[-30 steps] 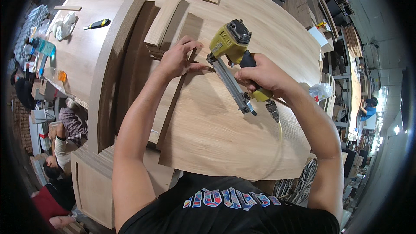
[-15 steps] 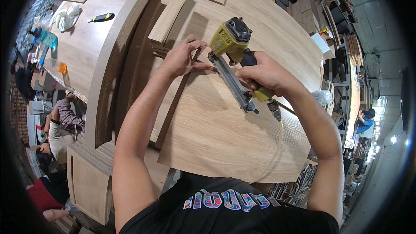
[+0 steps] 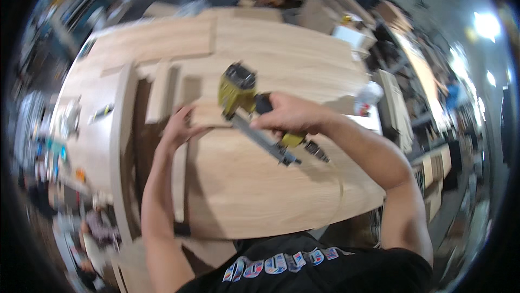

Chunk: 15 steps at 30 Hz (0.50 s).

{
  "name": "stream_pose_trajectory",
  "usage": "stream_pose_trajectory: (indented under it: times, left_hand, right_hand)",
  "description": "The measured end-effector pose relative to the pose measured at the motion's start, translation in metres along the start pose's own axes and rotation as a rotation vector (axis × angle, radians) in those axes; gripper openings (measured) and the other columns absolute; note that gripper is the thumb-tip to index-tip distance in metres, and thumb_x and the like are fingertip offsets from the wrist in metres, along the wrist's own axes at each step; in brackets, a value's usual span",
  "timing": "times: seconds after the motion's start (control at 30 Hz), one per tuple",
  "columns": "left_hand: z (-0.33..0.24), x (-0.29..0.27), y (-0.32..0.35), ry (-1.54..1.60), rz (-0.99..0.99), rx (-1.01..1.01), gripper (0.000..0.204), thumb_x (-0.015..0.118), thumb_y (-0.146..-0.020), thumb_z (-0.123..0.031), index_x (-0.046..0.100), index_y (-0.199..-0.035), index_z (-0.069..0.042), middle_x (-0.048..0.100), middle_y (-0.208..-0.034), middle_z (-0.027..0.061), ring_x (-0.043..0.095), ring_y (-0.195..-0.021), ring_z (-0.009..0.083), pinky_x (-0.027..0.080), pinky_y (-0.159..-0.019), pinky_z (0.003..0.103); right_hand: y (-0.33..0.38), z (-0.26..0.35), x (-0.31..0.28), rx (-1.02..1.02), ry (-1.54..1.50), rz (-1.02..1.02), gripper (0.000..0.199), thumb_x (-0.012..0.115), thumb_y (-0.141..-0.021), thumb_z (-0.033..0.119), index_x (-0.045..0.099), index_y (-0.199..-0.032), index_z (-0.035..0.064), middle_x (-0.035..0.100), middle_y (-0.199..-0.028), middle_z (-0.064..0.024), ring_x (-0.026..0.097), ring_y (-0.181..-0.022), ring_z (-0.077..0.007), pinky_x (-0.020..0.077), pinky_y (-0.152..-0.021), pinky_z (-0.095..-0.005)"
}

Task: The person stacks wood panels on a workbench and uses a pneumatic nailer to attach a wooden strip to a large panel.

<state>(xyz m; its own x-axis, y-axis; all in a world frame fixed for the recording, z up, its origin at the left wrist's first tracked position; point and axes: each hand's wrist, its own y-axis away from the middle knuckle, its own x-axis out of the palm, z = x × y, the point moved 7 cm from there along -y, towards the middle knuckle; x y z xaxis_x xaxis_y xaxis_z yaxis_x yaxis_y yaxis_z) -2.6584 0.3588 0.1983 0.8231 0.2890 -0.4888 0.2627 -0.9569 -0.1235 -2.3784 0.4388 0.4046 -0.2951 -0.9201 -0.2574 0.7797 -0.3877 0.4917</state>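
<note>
My right hand (image 3: 290,113) is wrapped round the grip of a yellow-green air nail gun (image 3: 236,88) with a black top and a slanting grey magazine. Its nose hangs just right of my left hand (image 3: 180,129), over the seam between wooden pieces. The left thumb and fingers lie on either side of a board's edge there, gripping the corner of a light wood-grain board (image 3: 260,184). A narrow upright strip (image 3: 179,184) meets that corner from the near side. Motion blur hides the exact finger contact.
A long thick panel (image 3: 122,146) stands on edge left of my left arm, with a short pale block (image 3: 158,95) beside it. A cutter (image 3: 101,113) lies farther left. The air hose (image 3: 341,187) trails to the right. People sit at the lower left; another is far right.
The whole view has swung, showing more of the table's far end. The nail gun's nose stands slightly farther from my left hand, which stays at the corner. Both grips look the same.
</note>
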Motion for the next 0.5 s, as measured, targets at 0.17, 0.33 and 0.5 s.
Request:
stream_pose_trajectory:
  times: [0.17, 0.33, 0.5]
  left_hand:
    - [0.003, -0.004, 0.040, -0.197, -0.055, -0.082, 0.072, 0.090, -0.081, -0.007, 0.058, -0.144, -0.005, 0.058, -0.134, 0.0168, 0.063, -0.122, 0.0325, 0.055, -0.102, 0.041]
    - [-0.106, 0.025, 0.084, -0.911, -0.245, -0.036, 0.090, 0.083, -0.087, -0.010, 0.035, -0.163, -0.010, 0.052, -0.153, 0.0214, 0.057, -0.132, 0.0411, 0.048, -0.110, 0.048]
    - [-0.319, 0.261, 0.192, 0.007, 0.137, 0.510, 0.074, 0.089, -0.085, -0.022, 0.055, -0.148, -0.004, 0.058, -0.150, 0.0165, 0.055, -0.137, 0.0330, 0.043, -0.118, 0.046]
  right_hand:
    - [0.157, -0.053, -0.024, -0.108, -0.106, -0.076, 0.051, 0.078, -0.098, 0.025, 0.054, -0.133, -0.0019, 0.060, -0.083, -0.0004, 0.057, -0.063, -0.0060, 0.0506, -0.056, -0.0232]
    - [0.322, -0.129, -0.031, -0.130, -0.048, -0.437, 0.051, 0.075, -0.099, 0.034, 0.054, -0.132, 0.0009, 0.060, -0.075, 0.0001, 0.058, -0.061, -0.0088, 0.0490, -0.057, -0.0272]
    - [0.446, -0.264, -0.010, -0.328, -0.907, -0.661, 0.022, 0.074, -0.102, 0.020, 0.057, -0.111, 0.0075, 0.054, -0.073, 0.0022, 0.053, -0.058, -0.0076, 0.0457, -0.054, -0.0293]
